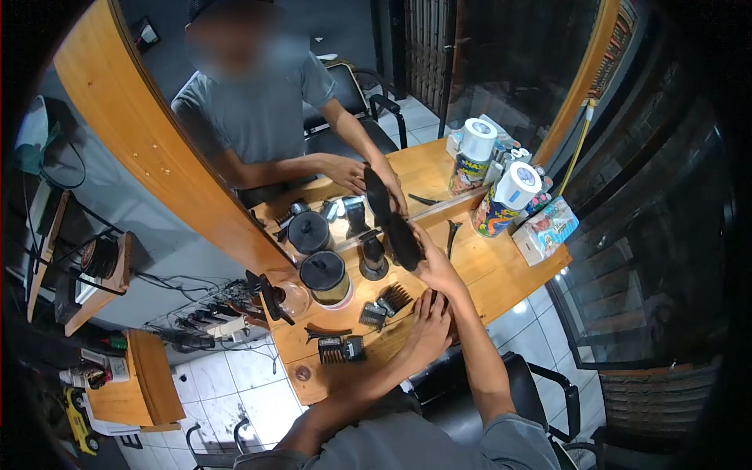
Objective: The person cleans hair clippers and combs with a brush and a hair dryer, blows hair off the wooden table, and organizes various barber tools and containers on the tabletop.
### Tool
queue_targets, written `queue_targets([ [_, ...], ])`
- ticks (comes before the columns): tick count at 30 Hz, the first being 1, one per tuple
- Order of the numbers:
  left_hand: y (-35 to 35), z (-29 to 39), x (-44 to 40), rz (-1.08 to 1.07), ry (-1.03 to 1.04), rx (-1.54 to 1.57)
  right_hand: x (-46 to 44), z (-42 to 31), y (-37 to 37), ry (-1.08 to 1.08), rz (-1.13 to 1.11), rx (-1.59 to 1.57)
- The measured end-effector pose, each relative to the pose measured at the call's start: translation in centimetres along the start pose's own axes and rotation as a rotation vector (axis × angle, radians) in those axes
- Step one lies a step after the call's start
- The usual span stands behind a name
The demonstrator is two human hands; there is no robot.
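My right hand (435, 265) grips a black brush (403, 244) with dark bristles, held upright close to the mirror; its reflection shows behind it. Below and to the left, my left hand (432, 319) lies on the front part of the wooden counter (487, 274), fingers stretched out near my right wrist. Left of my hands are clipper guards (394, 298), with a smaller guard (372, 316) beside them. A black hair clipper (374, 255) stands behind these at the mirror. Beyond my right hand, a slim black tool (453, 237) leans near the mirror.
A black-lidded jar (324, 272) and a spray bottle (290, 299) stand at the left. More guards (342, 350) and a dark hair clip (328, 333) lie in front. A white-topped printed container (506, 200) and a tissue pack (547, 232) occupy the right end. A black chair (501, 399) stands below.
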State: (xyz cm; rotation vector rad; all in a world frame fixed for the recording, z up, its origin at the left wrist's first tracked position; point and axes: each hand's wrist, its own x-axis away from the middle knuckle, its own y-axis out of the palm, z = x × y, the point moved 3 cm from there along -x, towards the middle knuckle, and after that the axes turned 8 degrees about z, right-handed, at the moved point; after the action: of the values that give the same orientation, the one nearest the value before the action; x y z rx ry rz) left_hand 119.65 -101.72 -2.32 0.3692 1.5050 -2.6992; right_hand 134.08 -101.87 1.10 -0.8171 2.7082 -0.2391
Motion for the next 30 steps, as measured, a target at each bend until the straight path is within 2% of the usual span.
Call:
queue_targets([
  [1, -0.1, 0.1, 0.0, 0.003, -0.005, 0.004, 0.1, 0.1, -0.2, 0.053, -0.005, -0.035],
  [4, -0.9, 0.2, -0.3, -0.011, -0.006, 0.000, 1.5, -1.4, -1.9, 0.015, 0.136, 0.108],
  [5, -1.2, 0.3, -0.4, -0.019, -0.004, -0.004, 2.6, -1.2, -2.8, 0.001, 0.241, 0.252],
  [7, -2.1, 0.2, -0.5, 0.193, 0.029, 0.104, 5.5, -1.0, -4.4, -0.029, 0.452, 0.542],
  [8, -2.6, 0.2, -0.4, 0.297, 0.045, 0.159, 6.9, -1.0, -4.3, 0.075, 0.471, 0.608],
  [10, -4.6, -0.2, -0.1, 0.381, -0.008, 0.034, 9.9, -2.3, -3.9, 0.293, 0.512, 0.735],
  [11, -5.7, -0.6, 0.1, 0.419, -0.034, -0.030, 10.8, -1.8, -3.1, 0.319, 0.514, 0.740],
  [12, -6.5, -1.3, 0.1, 0.426, -0.104, -0.099, 11.3, -2.5, -2.2, 0.301, 0.511, 0.801],
  [13, -7.4, -1.6, 0.2, 0.248, -0.236, -0.178, 11.7, -3.1, -1.7, 0.283, 0.508, 0.863],
  [14, -7.5, -2.3, 0.7, 0.233, -0.250, -0.289, 11.9, -2.7, -1.7, 0.283, 0.481, 0.883],
  [18, -5.7, -4.9, 1.8, 0.100, -0.381, -0.494, 10.8, 1.0, -3.9, 0.261, 0.680, 0.856],
  [21, -5.9, -5.0, 0.9, 0.005, -0.454, -0.362, 8.2, 2.2, -6.4, 0.091, 0.752, 0.793],
  [24, -6.2, -4.6, -0.4, 0.039, -0.504, -0.162, 5.5, 3.1, -7.4, 0.060, 0.640, 0.678],
  [27, -4.9, -4.4, -1.6, 0.174, -0.433, -0.083, 4.9, 1.9, -7.1, -0.040, 0.725, 0.675],
  [28, -4.5, -4.0, -2.0, 0.233, -0.406, -0.045, 5.6, 1.0, -6.6, -0.012, 0.733, 0.572],
  [30, -3.5, -3.5, -2.4, 0.350, -0.335, -0.042, 7.5, -0.8, -4.5, -0.056, 0.699, 0.559],
])
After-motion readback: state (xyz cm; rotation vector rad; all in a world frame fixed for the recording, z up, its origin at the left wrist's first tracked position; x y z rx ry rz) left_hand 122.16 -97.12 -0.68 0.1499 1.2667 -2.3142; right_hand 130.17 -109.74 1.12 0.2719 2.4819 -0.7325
